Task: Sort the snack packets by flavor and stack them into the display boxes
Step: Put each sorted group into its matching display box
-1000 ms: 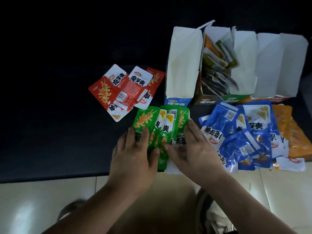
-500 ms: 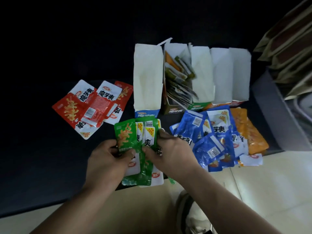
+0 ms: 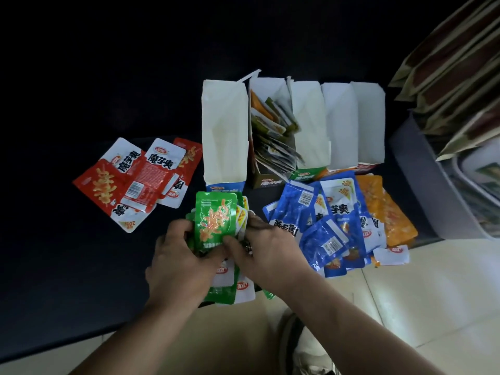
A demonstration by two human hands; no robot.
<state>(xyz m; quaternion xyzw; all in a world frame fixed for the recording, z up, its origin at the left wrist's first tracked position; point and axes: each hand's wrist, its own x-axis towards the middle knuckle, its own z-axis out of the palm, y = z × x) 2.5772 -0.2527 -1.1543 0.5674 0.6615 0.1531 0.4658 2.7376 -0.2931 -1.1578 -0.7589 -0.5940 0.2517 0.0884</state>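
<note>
Both hands hold a gathered stack of green snack packets [image 3: 215, 220] just above the dark table's front edge. My left hand [image 3: 180, 262] grips the stack from the left, and my right hand [image 3: 266, 254] pinches it from the right. Red packets [image 3: 135, 182] lie spread at the left. Blue packets [image 3: 324, 226] and orange packets [image 3: 387, 212] lie at the right. Behind them stands a row of white display boxes [image 3: 224, 136]; the second box [image 3: 266, 180] holds several dark and olive packets [image 3: 273, 139].
The dark table [image 3: 67, 266] ends at a front edge near me, with pale floor tiles [image 3: 405, 293] below. A grey bin [image 3: 422, 190] and stacked brown packages [image 3: 454, 77] stand at the far right. A loose white packet [image 3: 392, 254] lies at the table's edge.
The green packets were spread flat under my hands; both hands have gathered them into one stack and lifted it. My view has shifted, so the boxes sit further back.
</note>
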